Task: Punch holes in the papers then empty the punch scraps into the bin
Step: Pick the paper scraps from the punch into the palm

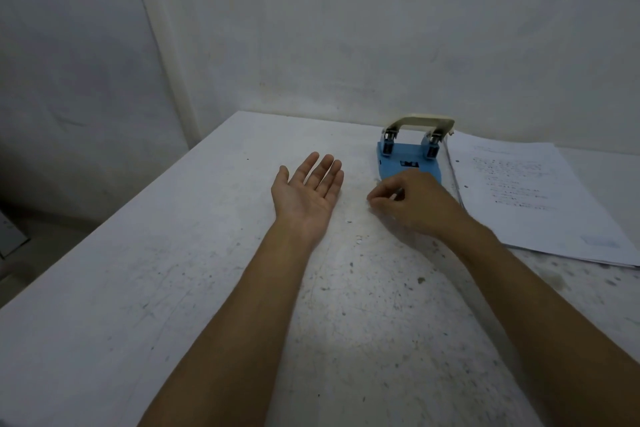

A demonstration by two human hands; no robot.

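Punch: two-hole paper punch with light blue base and cream lever handle sits upright on the far right part of the white, scuffed and speckled tabletop, close to the wall. Lever is raised; both metal punch posts are visible under it. Near edge of the blue base is partly covered by the knuckles of the right hand.

Papers: stack of white printed sheets lies flat just to the right of the punch, its left edge near or touching the punch base; cannot tell which. Two small dark holes show along the left margin of the top sheet. Print too small to read.

Right hand: back up, fingers curled in, thumb and forefinger tips brought together just above the tabletop in front of the punch. Whether anything is pinched between them cannot be told. A small pale fleck lies on the table by the punch's near left corner, just beyond the fingertips.

Left hand: palm up, fingers extended and together, flat and relaxed, holding nothing, resting at or just over the tabletop. It is left of the right hand, apart from it.

Surroundings: plain whitish wall behind the table; darker floor area at lower left.
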